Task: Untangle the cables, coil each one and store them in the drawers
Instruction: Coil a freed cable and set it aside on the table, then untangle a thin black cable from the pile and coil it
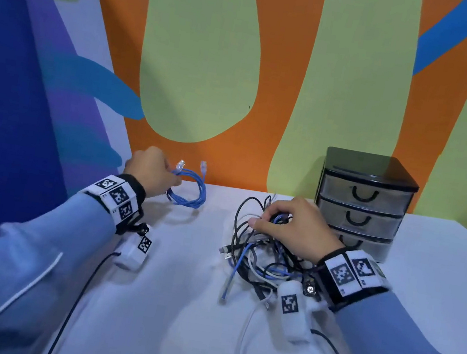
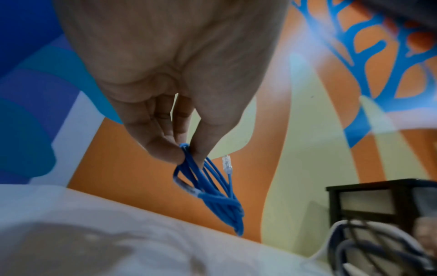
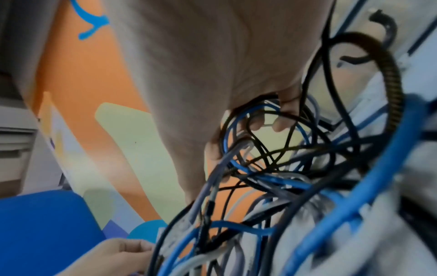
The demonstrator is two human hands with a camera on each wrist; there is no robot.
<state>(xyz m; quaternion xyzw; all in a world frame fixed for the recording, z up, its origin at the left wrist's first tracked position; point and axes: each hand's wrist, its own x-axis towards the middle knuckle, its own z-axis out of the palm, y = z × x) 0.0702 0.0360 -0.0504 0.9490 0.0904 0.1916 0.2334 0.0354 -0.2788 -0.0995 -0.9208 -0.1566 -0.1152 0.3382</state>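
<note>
Progress: one blue cable (image 1: 189,189) coiled, pinched in my left hand (image 1: 150,174) just above the table (image 1: 175,305). My right hand (image 1: 294,228) grips the remaining tangle (image 1: 258,260) beside the drawers (image 1: 361,209), all closed; nothing visibly stored yet.

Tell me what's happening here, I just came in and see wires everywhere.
A person is sorting cables at a white table. The left hand pinches a coiled blue cable; the right hand grips into the tangle. The drawers are all closed, so nothing is being stored yet.
</note>
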